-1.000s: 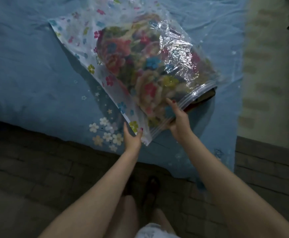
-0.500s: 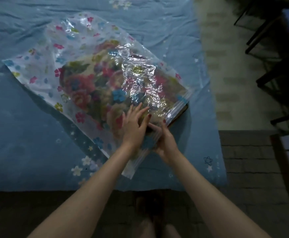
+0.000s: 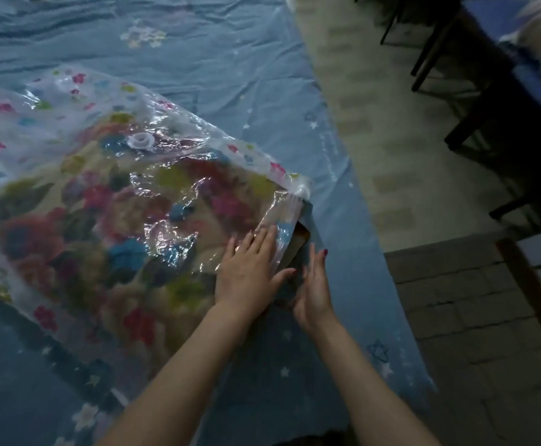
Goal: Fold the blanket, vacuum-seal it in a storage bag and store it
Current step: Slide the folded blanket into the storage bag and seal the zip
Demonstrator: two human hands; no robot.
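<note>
Bare bedsheet (image 3: 343, 317) beside storage bag (image 3: 69, 188)

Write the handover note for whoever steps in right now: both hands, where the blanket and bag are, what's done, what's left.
Left hand: flat, fingers straight, pressing on the storage bag near its open end.
Right hand: open, edge-on beside the bag mouth, holding nothing.
Floral blanket: folded, inside the bag, which lies on the blue bed sheet. Valve faces up.
Done: folding, bagging.
Left: the mouth looks partly open at the right end, so finish the zip, vacuum out the air, then store it.
</note>
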